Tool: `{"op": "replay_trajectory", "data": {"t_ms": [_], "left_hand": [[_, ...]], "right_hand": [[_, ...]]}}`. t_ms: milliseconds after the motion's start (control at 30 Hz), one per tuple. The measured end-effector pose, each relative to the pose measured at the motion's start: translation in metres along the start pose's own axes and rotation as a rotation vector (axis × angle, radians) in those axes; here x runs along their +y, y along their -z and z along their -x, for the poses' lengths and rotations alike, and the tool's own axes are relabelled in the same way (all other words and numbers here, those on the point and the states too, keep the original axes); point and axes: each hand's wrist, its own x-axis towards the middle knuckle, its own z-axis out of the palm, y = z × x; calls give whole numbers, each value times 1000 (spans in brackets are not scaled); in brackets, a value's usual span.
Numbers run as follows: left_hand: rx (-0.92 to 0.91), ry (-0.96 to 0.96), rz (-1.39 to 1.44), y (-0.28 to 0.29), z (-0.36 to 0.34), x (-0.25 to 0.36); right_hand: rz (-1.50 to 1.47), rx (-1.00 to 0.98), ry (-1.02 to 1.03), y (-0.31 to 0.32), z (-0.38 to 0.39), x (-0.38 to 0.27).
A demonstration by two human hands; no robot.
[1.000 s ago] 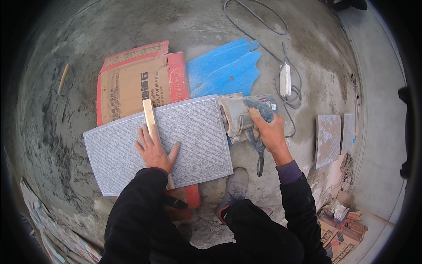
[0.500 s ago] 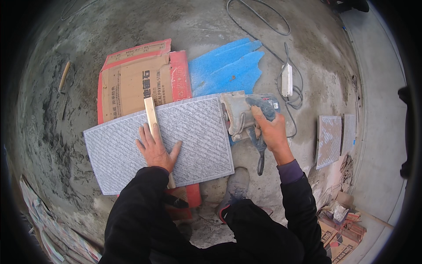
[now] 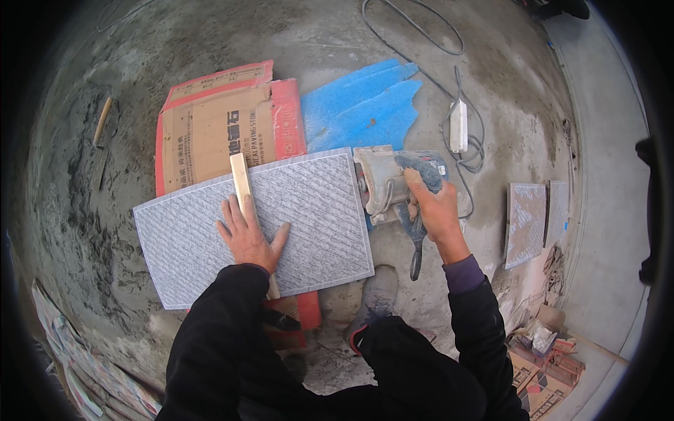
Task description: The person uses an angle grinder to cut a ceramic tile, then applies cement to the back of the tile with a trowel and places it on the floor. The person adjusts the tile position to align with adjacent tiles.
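A grey textured paving tile lies crosswise in front of me, partly over a flattened cardboard box. My left hand presses flat on it, fingers spread, beside and partly over a pale wooden strip that runs across the tile. At the tile's right edge stands a dusty handheld tile saw. My right hand is closed round its dark handle, and a loop of strap or cord hangs beneath. The side of the saw facing the tile sits close to the edge; I cannot tell whether its blade touches.
Beyond the tile are the cardboard box and a blue sheet. A power strip and grey cable lie at right. A wooden-handled tool rests at far left. More tiles stand at right, above boxes. My shoe is beside the tile.
The tile saw has shifted very slightly to the right with my right hand. My left hand, the wooden strip and the tile look unmoved.
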Motion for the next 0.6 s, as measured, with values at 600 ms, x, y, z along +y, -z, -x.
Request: {"op": "replay_trajectory", "data": {"t_ms": [600], "left_hand": [[-18,8,-14,0,0,0]], "right_hand": [[25,0,-47,1,5,-1]]}}
